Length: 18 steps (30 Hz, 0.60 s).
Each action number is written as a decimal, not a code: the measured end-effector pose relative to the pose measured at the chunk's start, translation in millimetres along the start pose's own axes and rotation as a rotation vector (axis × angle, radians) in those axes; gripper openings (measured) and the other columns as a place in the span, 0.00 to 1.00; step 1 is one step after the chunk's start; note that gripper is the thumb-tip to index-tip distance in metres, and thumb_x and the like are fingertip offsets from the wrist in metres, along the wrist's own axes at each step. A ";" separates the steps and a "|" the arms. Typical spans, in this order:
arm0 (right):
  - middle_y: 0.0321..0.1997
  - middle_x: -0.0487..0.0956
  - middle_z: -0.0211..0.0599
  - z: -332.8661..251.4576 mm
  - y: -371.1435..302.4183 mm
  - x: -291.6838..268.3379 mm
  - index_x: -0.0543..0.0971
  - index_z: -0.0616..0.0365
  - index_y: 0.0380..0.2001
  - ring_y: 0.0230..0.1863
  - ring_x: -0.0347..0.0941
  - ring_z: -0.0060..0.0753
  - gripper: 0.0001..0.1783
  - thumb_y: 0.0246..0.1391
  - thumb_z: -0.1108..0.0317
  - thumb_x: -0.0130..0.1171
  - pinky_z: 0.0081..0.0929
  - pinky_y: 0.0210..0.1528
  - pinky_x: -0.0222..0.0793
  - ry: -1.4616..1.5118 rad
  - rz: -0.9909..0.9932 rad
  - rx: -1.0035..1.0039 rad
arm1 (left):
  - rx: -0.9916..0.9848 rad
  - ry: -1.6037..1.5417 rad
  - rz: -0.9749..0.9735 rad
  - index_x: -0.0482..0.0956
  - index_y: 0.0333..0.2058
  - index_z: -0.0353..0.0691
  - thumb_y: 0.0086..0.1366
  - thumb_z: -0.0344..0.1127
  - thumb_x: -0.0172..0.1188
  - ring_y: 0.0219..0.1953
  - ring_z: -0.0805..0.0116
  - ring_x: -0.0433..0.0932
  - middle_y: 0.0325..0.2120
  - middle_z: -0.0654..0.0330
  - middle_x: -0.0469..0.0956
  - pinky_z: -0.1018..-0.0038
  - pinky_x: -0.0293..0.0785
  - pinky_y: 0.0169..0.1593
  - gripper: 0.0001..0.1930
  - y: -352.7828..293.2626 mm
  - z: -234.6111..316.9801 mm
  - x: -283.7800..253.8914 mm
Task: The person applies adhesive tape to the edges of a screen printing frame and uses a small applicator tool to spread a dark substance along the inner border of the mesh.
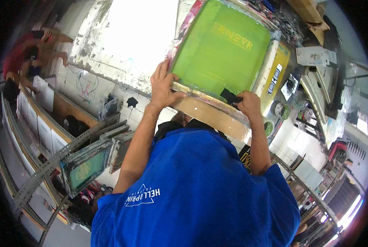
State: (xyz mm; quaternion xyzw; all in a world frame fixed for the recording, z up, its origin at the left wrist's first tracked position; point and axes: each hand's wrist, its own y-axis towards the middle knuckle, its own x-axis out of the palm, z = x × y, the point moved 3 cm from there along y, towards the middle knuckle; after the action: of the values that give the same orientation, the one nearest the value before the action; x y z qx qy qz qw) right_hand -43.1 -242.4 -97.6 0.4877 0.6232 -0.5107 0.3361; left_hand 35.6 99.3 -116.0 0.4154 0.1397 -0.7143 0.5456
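A screen printing frame point(210, 95) with a green mesh point(221, 49) lies in front of me; faint yellow lettering marks the mesh. My left hand point(162, 86) grips the near left corner of the frame, its fingers bent over the rim and the thumb along the near edge. Close to the near right corner, my right hand point(250, 105) is closed on a black cloth point(229, 96). The cloth touches the near edge of the mesh. What the curled right fingers do under the hand is hidden. A brown board point(210, 117) sits just under the near edge of the frame.
A paint-stained white table surface point(130, 41) adjoins the frame's left side. Metal shelving point(48, 160) with another green screen point(85, 171) stands at lower left. A person in red point(21, 57) is at far left. Tape rolls point(279, 110) and a white container point(316, 55) lie right.
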 end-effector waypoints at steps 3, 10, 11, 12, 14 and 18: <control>0.27 0.73 0.45 -14.7 6.2 6.6 0.84 0.58 0.28 0.35 0.74 0.55 0.11 0.36 0.72 0.59 0.48 0.37 0.69 0.142 0.110 -0.277 | -0.056 -0.037 -0.024 0.74 0.41 0.40 0.35 0.62 0.76 0.69 0.38 0.54 0.69 0.41 0.56 0.46 0.54 0.63 0.39 2.4 1.7 -2.1; 0.29 0.74 0.45 -123.2 84.0 27.1 0.83 0.56 0.25 0.37 0.75 0.53 0.12 0.30 0.72 0.57 0.47 0.37 0.70 0.182 0.090 -0.491 | -0.156 -0.091 -0.017 0.65 0.54 0.41 0.28 0.59 0.81 0.69 0.38 0.55 0.70 0.38 0.52 0.47 0.54 0.64 0.55 0.8 -1.8 -1.8; 0.30 0.75 0.45 -135.9 92.9 32.5 0.84 0.56 0.25 0.37 0.75 0.54 0.12 0.31 0.72 0.57 0.47 0.38 0.71 0.224 0.094 -0.508 | -0.155 -0.112 0.001 0.65 0.55 0.41 0.26 0.55 0.81 0.69 0.38 0.55 0.70 0.38 0.52 0.48 0.54 0.63 0.55 0.8 -0.9 -2.0; 0.30 0.76 0.46 -149.2 102.7 36.4 0.84 0.56 0.25 0.38 0.76 0.54 0.12 0.31 0.72 0.57 0.48 0.38 0.71 0.265 0.097 -0.531 | -0.157 -0.130 0.025 0.65 0.55 0.41 0.25 0.51 0.82 0.69 0.39 0.55 0.70 0.38 0.51 0.48 0.54 0.63 0.55 1.2 -0.2 -2.5; 0.32 0.78 0.47 -174.1 117.0 42.0 0.85 0.56 0.27 0.38 0.76 0.55 0.13 0.32 0.71 0.58 0.48 0.40 0.72 0.317 0.130 -0.510 | -0.164 -0.143 0.024 0.65 0.56 0.41 0.22 0.47 0.84 0.69 0.40 0.56 0.70 0.39 0.51 0.50 0.55 0.62 0.57 1.9 1.2 -4.0; 0.37 0.80 0.51 -204.5 130.6 38.8 0.86 0.56 0.30 0.41 0.78 0.56 0.14 0.36 0.70 0.59 0.49 0.41 0.73 0.390 0.081 -0.403 | -0.178 -0.163 0.043 0.63 0.57 0.41 0.21 0.48 0.84 0.69 0.41 0.56 0.70 0.39 0.51 0.51 0.56 0.62 0.59 0.1 -1.6 -2.8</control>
State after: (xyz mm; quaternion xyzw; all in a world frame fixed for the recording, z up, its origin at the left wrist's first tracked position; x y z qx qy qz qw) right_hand 85.8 -34.6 -121.8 0.5245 0.7451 -0.2593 0.3202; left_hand 36.6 102.1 -114.9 0.3087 0.1486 -0.7185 0.6052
